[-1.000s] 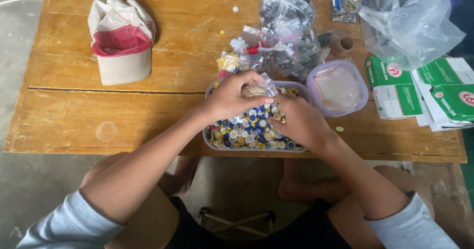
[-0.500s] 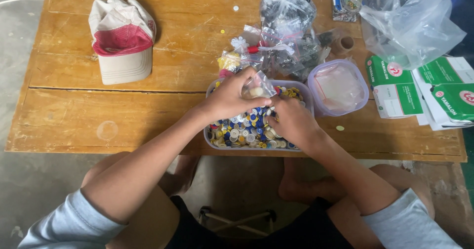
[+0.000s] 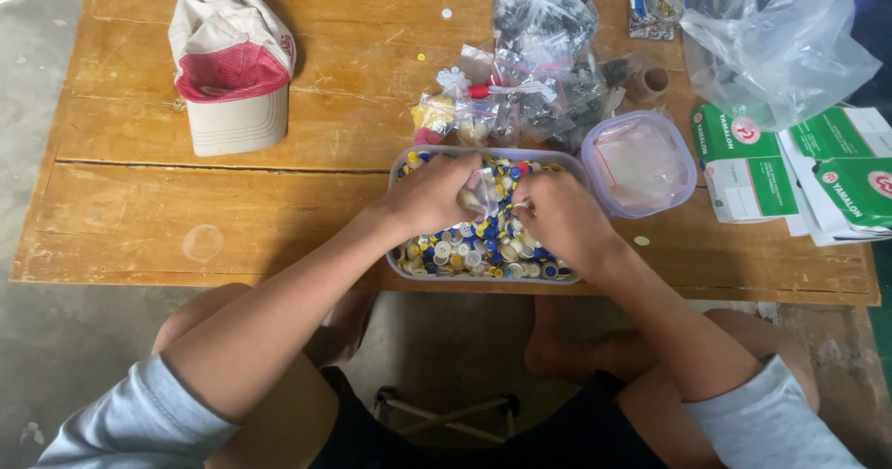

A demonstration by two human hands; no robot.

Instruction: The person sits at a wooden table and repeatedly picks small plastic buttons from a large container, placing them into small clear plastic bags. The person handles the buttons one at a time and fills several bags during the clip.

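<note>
Hands meet over the tray of buttons point(image 3: 465, 251): left hand point(image 3: 435, 193) and right hand point(image 3: 556, 216) both pinch a small clear bag point(image 3: 487, 193), apparently mid-filling; next calls for steady fingers.

tray point(image 3: 401, 266) middle hidden by hands, green boxes point(image 3: 841, 167) cropped (right edge)

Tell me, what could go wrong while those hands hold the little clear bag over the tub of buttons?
The clear plastic tub of coloured buttons sits right at the wooden table's near edge, so a nudge from the left hand or right hand might tip it off. Buttons could also miss the small clear plastic bag and roll away, like the loose ones already there.
</note>
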